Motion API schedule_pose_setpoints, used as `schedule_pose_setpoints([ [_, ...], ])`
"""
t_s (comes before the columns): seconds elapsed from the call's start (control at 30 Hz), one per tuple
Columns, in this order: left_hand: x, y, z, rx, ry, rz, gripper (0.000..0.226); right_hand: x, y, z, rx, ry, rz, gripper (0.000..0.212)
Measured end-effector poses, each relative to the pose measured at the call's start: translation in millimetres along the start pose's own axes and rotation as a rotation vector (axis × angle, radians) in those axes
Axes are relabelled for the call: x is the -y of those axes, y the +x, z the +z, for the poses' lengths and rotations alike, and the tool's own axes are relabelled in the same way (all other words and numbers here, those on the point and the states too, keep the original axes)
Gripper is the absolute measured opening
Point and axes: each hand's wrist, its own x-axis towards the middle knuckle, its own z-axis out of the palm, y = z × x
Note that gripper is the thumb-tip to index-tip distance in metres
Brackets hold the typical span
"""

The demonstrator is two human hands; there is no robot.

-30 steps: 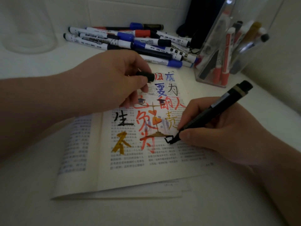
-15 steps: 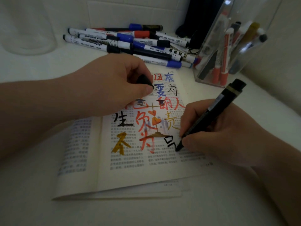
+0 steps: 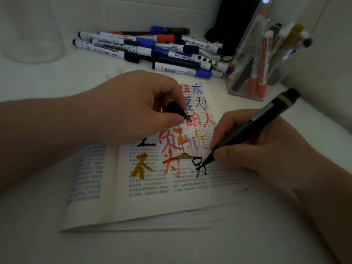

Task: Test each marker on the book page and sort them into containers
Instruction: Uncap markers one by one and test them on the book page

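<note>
An open book (image 3: pixel 148 202) lies on the white table, its right page covered with red, blue, gold and black handwritten characters. My right hand (image 3: pixel 266 149) grips a black marker (image 3: pixel 253 124) like a pen, tip touching the page at a fresh black character (image 3: pixel 200 166). My left hand (image 3: pixel 133 109) rests over the upper part of the page and pinches the marker's black cap (image 3: pixel 176 109) between thumb and fingers.
A pile of several capped markers (image 3: pixel 152 48), blue, red and black, lies behind the book. A clear square container (image 3: pixel 266 54) at the back right holds several markers. A round clear container (image 3: pixel 30 35) stands at the back left. A dark object leans against the back wall.
My right hand has added more strokes, and the black character has grown downward. My left hand has shifted slightly down over the page, and the cap it holds now tilts downward.
</note>
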Motion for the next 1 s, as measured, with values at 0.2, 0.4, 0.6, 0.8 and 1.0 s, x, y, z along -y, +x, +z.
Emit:
schedule_pose_setpoints([
  [0.2, 2.6, 0.4, 0.9, -0.005, 0.04, 0.018, 0.013, -4.4, 1.4, -3.1, -0.043, -0.009, 0.032, 0.005],
  [0.4, 4.3, 0.7, 1.6, -0.003, 0.018, 0.045, 0.013, -6.9, 1.5, -2.8, -0.062, -0.159, 0.025, 0.007],
  [0.6, 4.5, 0.9, 1.0, -0.002, 0.021, 0.046, 0.013, -5.4, 2.6, -3.7, -0.088, -0.086, 0.041, 0.007],
  [0.8, 2.1, 0.7, 0.6, 0.01, 0.017, 0.039, 0.017, -5.5, 4.5, -1.5, -0.152, -0.195, 0.087, 0.009],
  [1.0, 2.7, 0.2, 0.6, 0.006, -0.027, 0.035, 0.018, -0.8, -1.5, -4.4, 0.039, -0.173, 0.06, 0.005],
])
